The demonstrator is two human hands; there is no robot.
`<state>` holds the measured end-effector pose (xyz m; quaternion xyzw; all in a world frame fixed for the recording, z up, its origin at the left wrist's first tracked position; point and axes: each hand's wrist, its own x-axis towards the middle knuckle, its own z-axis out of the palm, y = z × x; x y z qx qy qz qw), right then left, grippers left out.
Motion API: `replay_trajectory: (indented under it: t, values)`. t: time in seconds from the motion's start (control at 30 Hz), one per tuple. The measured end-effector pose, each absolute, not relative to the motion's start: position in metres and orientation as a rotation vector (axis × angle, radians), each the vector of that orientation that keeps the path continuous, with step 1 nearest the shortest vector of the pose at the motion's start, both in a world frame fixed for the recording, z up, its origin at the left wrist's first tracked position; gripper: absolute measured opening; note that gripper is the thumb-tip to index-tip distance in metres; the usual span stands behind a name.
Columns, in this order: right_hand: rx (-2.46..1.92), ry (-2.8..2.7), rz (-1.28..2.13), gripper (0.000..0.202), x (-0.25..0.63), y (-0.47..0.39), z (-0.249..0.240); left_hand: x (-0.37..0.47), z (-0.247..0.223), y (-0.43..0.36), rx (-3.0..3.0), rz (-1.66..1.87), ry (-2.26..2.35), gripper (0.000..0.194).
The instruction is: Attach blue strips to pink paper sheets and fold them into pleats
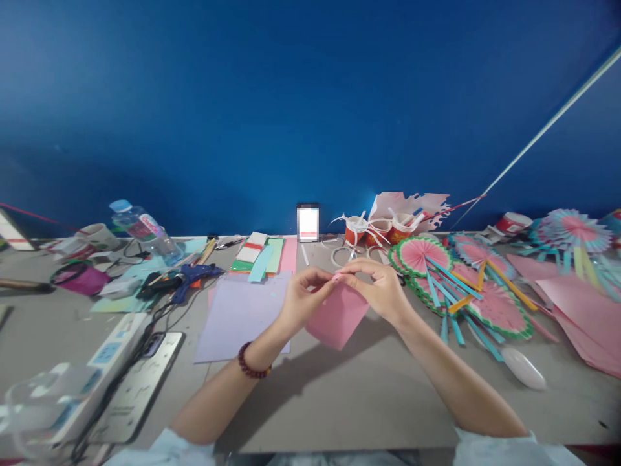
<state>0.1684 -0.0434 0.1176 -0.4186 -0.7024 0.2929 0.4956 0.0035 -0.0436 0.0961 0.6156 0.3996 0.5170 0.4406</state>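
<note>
A piece of pink paper [339, 317] hangs from my fingertips over the middle of the table. My left hand [308, 291] pinches its top edge between thumb and fingers. From the other side, my right hand [376, 285] grips the same edge, and the fingertips of both hands meet there. The exact fold under the fingers is hidden. Left of my hands lies a sheet of lavender paper [242, 317]. Right of them sit watermelon-patterned paper fans [422, 255] with blue and orange strips.
At the left are a blue glue gun [194, 278], a plastic bottle [145, 226], a power strip [101, 362] and a phone [140, 388]. Colored paper [274, 252] and cups [356, 230] stand at the back. A white oval object [524, 369] and pink sheets [577, 317] lie right.
</note>
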Motion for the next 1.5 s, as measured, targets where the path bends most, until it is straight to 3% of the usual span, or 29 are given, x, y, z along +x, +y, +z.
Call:
replay_trajectory:
  t: [0.33,0.77,0.97,1.1,1.5]
  values:
    - [-1.029,-1.76,0.588,0.01,0.167,-0.044,0.116,0.005,0.096,-0.044,1.561,1.227,1.032,0.026]
    - [-1.056,-1.683,0.808,0.012,0.168,-0.038,0.115,-0.002,0.099,-0.041,1.573,1.131,1.084,0.024]
    - [-1.062,-1.737,0.89,0.028,0.172,-0.037,0.113,-0.002,0.102,-0.043,1.604,1.131,1.088,0.021]
    - [-1.081,-1.807,0.85,0.009,0.173,-0.035,0.113,-0.001,0.1,-0.044,1.664,1.112,1.064,0.023]
    - [-1.119,-1.732,0.78,0.013,0.179,-0.026,0.107,-0.004,0.098,-0.038,1.739,1.005,1.074,0.027]
